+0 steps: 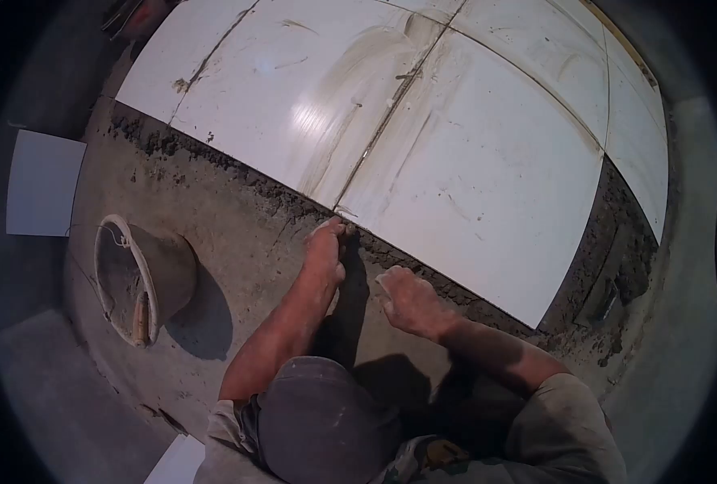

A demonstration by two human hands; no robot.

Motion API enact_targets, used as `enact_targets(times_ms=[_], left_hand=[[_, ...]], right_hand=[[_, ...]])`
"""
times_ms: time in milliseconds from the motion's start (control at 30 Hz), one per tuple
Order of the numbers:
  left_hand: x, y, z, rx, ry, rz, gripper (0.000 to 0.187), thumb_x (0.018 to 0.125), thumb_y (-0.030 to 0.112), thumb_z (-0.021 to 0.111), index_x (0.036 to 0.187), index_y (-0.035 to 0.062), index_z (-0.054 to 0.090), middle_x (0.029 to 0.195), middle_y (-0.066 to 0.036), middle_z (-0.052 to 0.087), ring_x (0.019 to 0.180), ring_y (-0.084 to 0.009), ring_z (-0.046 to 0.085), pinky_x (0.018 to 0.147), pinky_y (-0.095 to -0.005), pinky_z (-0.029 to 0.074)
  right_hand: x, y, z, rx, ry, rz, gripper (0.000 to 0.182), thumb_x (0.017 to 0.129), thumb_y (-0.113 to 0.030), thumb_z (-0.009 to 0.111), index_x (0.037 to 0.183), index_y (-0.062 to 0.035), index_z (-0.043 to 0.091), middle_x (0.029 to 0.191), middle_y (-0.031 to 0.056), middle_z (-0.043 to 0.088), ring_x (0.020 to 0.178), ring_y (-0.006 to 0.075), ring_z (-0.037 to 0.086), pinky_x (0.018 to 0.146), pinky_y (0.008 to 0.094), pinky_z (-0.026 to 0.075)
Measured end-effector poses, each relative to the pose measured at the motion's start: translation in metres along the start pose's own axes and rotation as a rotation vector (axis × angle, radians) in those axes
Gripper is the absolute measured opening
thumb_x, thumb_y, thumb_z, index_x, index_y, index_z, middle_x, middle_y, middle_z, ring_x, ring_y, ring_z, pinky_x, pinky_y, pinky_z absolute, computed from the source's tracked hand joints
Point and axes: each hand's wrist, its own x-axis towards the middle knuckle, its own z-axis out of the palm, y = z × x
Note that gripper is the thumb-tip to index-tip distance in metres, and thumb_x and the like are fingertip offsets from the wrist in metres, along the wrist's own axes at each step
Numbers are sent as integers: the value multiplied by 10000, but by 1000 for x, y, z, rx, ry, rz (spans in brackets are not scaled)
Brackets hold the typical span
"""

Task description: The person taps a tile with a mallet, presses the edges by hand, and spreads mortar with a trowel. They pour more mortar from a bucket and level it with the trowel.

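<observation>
My left hand (326, 244) is at the near edge of the white floor tiles (487, 177), right where the joint between two tiles ends. Its fingers are curled down against the edge, and whatever they may pinch is hidden. To its right, my right hand (413, 300) is closed in a fist just short of the tile edge, above the mortar strip; its inside is turned away from view. Grey, crumbly mortar (254, 184) shows along the edge of the tiles. Smears of mortar streak the tile faces and the joint.
At left stands a bucket (179, 266) with a wooden-handled tool (141, 319) in it. A white tile piece (45, 184) leans farther left. Exposed mortar (608, 234) lies at right, with a shiny object (608, 306) on it. A dark, cloth-covered rounded shape (326, 423) fills the lower middle.
</observation>
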Motion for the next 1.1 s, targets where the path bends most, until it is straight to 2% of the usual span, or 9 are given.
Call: enact_targets(times_ms=[100,167,267,367,567,700,767,1000,1100], left_hand=[[2,-1,1,49,-4,45,203,874,129,460,997,150,620,816,79,597,760,-62,539,707,-266,322],[0,-2,7,-149,71,82,266,819,40,511,1033,23,668,731,11,586,594,-56,498,500,-207,327],[13,-10,-1,-119,-23,101,270,824,34,515,1056,1,649,745,0,589,594,-75,493,512,-213,342],[-12,4,17,-197,120,95,292,835,35,513,1095,-42,621,776,-27,596,617,-102,514,554,-223,385],[5,-5,8,-143,85,116,373,834,21,519,1179,-115,559,860,-85,605,704,-133,567,666,-248,461],[-1,0,8,-140,30,115,410,829,15,523,1218,-113,537,874,-77,602,723,-133,571,671,-251,465],[-7,2,14,-187,140,118,331,811,7,530,1120,-95,590,850,-69,596,715,-134,572,680,-243,466],[3,2,9,-108,83,110,93,798,-1,529,864,11,594,813,-37,584,693,-136,581,650,-249,487],[9,-4,5,-94,-6,108,110,840,116,524,823,127,632,715,27,602,514,-59,449,440,-212,275]], right_hand=[[0,3,5,-32,92,-45,355,833,-202,598,1105,8,508,1075,206,510,1040,360,519,871,446,467],[1,4,13,-58,166,-95,317,827,-192,595,1057,12,517,1034,189,505,1004,347,525,842,432,482],[7,-3,13,-42,92,-36,323,838,-202,598,1069,10,522,1038,187,507,1007,346,526,843,437,481],[10,-10,11,-25,103,-54,331,848,-214,597,1083,8,524,1046,190,509,1006,347,531,847,439,480],[16,-16,6,-12,158,-99,351,831,-170,616,1107,19,509,1077,210,522,1026,377,520,856,458,462],[16,-16,6,-6,150,-60,326,832,-178,615,1076,14,516,1045,201,515,1005,367,525,839,448,473],[15,-15,7,-37,157,-57,305,830,-187,618,1044,9,523,1008,191,509,980,358,533,815,441,487],[19,-19,2,-52,153,-76,312,820,-165,619,1058,7,514,1036,194,514,1006,360,523,843,439,472],[16,-24,-8,-45,114,-46,341,805,-149,630,1084,9,514,1085,206,522,1038,371,515,877,441,457]])
